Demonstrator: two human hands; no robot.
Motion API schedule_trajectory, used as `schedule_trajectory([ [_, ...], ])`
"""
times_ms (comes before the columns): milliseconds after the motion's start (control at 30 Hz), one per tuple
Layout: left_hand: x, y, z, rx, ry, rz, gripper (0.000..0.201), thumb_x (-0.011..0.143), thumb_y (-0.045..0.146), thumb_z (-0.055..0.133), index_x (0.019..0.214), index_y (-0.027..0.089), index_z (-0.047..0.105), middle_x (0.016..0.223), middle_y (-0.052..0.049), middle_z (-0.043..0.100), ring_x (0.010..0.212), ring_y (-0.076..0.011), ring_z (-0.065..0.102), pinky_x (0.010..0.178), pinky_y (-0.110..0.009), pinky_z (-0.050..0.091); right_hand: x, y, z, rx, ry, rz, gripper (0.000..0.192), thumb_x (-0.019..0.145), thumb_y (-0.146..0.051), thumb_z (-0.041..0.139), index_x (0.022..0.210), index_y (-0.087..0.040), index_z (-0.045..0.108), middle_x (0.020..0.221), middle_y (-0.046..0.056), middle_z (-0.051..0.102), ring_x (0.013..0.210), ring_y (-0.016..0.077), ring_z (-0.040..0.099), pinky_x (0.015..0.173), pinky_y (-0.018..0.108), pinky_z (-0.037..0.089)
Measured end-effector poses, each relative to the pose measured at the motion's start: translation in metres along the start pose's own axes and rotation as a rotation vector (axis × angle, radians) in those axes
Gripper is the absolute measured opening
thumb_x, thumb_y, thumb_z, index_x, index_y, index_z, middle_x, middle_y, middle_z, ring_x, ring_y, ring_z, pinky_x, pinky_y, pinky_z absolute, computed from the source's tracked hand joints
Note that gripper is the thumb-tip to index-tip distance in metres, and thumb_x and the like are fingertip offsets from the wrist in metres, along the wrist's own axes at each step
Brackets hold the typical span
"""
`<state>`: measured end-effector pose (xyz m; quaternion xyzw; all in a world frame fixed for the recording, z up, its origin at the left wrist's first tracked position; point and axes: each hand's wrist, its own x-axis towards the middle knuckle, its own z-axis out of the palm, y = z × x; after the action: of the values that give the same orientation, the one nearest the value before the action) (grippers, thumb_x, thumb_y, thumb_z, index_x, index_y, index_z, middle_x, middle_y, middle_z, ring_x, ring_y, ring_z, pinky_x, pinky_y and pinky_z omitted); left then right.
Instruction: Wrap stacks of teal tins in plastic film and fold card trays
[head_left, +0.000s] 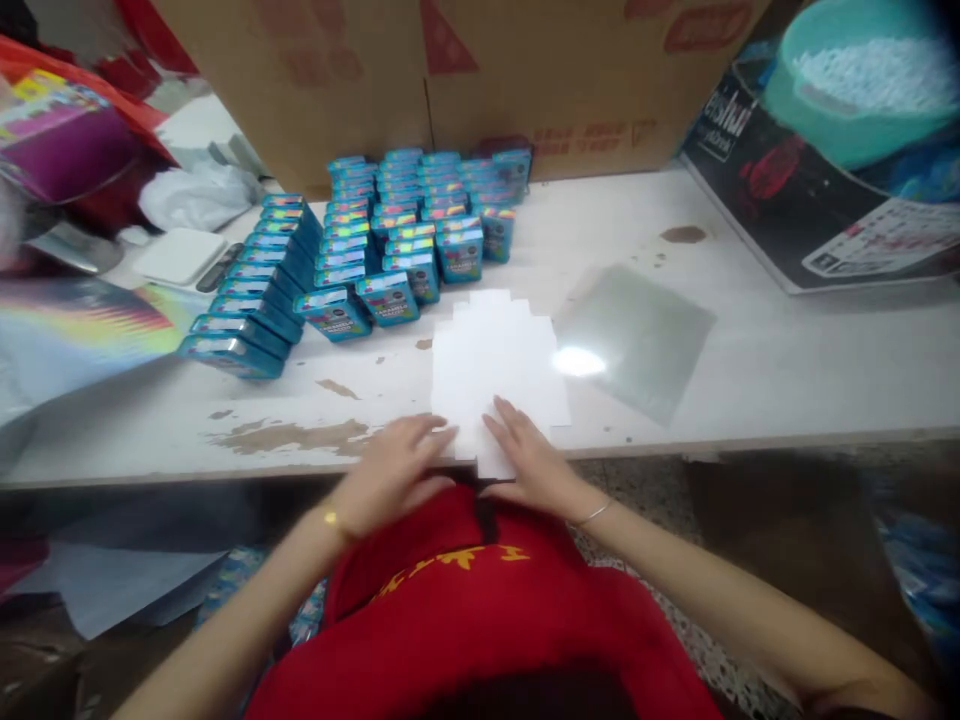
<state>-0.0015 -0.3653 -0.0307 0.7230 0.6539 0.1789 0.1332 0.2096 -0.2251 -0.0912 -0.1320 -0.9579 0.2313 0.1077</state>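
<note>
A flat white cut-out sheet (499, 350), with stepped edges like an unfolded box blank, lies at the table's front edge. My right hand (529, 455) rests on its near flap with fingers stretched out. At the sheet's near left corner is my left hand (405, 460), fingers extended and apart from one another. A clear plastic sheet (637, 340) lies just right of the white one, with a bright glare at its left. Rows of small blue boxes (390, 295) stand upright behind and to the left.
A large cardboard box (480, 90) walls off the back. At right, a turquoise basin (847, 140) of pale bits sits on a black printed box (787, 220). A white scale-like device (180, 257) and a crumpled white bag (199, 197) lie at left, near shiny foil sheets (82, 330).
</note>
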Motion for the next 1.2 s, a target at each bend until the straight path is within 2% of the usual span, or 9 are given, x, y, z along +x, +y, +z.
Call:
schedule_trajectory([
  [100,0.007,0.004,0.036,0.137,-0.115,0.155,0.054,0.082,0.027,0.059,0.133,0.018,0.044,0.137,-0.016,0.045,0.123,-0.0312,0.042,0.102,-0.05,0.035,-0.019,0.007,-0.008,-0.034,-0.013,-0.022,0.091,0.077,-0.054,0.064,0.147,-0.017,0.019,0.153,0.015,0.017,0.142,0.0297,0.008,0.115,0.055,0.017],
  [200,0.014,0.005,0.065,0.175,-0.044,0.2,0.036,0.086,0.026,0.054,0.121,0.015,0.054,0.129,-0.015,0.053,0.117,-0.03,0.046,0.099,-0.048,0.036,-0.037,0.017,-0.008,-0.072,-0.005,0.0,0.062,0.087,-0.04,0.056,0.141,-0.019,0.034,0.146,0.013,0.035,0.14,0.0257,0.02,0.115,0.054,0.019],
  [267,0.018,0.004,0.071,0.138,0.013,0.2,0.029,0.087,0.029,0.053,0.113,0.017,0.058,0.121,-0.013,0.059,0.11,-0.0279,0.049,0.095,-0.046,0.039,-0.041,0.021,-0.005,-0.054,0.018,0.019,0.052,0.09,-0.036,0.052,0.138,-0.021,0.039,0.144,0.011,0.041,0.138,0.0235,0.027,0.114,0.052,0.024],
  [667,0.034,0.007,0.049,-0.048,0.027,0.163,0.022,0.087,0.035,0.052,0.1,0.022,0.065,0.104,-0.007,0.065,0.094,-0.0209,0.056,0.099,-0.047,0.034,-0.032,0.024,-0.024,0.189,0.072,0.07,0.036,0.088,-0.038,0.056,0.123,-0.028,0.057,0.132,0.005,0.054,0.126,0.0219,0.044,0.103,0.05,0.037],
  [767,0.043,0.003,0.045,-0.123,0.003,0.128,0.023,0.092,0.033,0.046,0.092,0.02,0.065,0.091,-0.005,0.067,0.083,-0.0175,0.056,0.086,-0.038,0.04,-0.024,0.027,-0.026,0.266,0.139,0.126,0.023,0.092,-0.038,0.05,0.107,-0.028,0.066,0.118,0.002,0.063,0.114,0.0198,0.053,0.096,0.045,0.042],
  [900,0.055,0.001,0.047,-0.17,-0.019,-0.058,0.027,0.093,0.032,0.042,0.078,0.018,0.059,0.072,-0.003,0.06,0.066,-0.0147,0.05,0.066,-0.029,0.038,-0.009,0.027,-0.025,0.314,0.205,0.239,0.026,0.094,-0.039,0.046,0.092,-0.025,0.067,0.097,0.001,0.068,0.094,0.0181,0.057,0.086,0.038,0.044],
  [1067,0.063,0.008,0.057,-0.1,-0.009,-0.218,0.019,0.089,0.03,0.047,0.076,0.018,0.054,0.069,-0.003,0.055,0.066,-0.0174,0.048,0.064,-0.031,0.035,0.002,0.022,-0.012,0.209,0.252,0.361,0.026,0.093,-0.042,0.046,0.095,-0.021,0.061,0.092,0.004,0.064,0.092,0.0207,0.053,0.083,0.037,0.042],
  [1133,0.062,0.008,0.058,-0.142,-0.019,-0.229,0.019,0.09,0.03,0.045,0.078,0.018,0.053,0.07,-0.003,0.055,0.066,-0.0174,0.048,0.067,-0.032,0.036,0.001,0.021,-0.011,0.199,0.261,0.359,0.03,0.092,-0.045,0.045,0.104,-0.021,0.058,0.098,0.006,0.062,0.097,0.0222,0.053,0.085,0.038,0.042],
  [1200,0.059,0.006,0.053,-0.273,-0.05,-0.215,0.021,0.091,0.032,0.043,0.079,0.018,0.052,0.072,-0.002,0.057,0.066,-0.0159,0.048,0.07,-0.033,0.037,-0.005,0.02,-0.017,0.211,0.251,0.306,0.046,0.087,-0.053,0.051,0.121,-0.022,0.05,0.114,0.009,0.058,0.109,0.0248,0.05,0.092,0.041,0.042],
])
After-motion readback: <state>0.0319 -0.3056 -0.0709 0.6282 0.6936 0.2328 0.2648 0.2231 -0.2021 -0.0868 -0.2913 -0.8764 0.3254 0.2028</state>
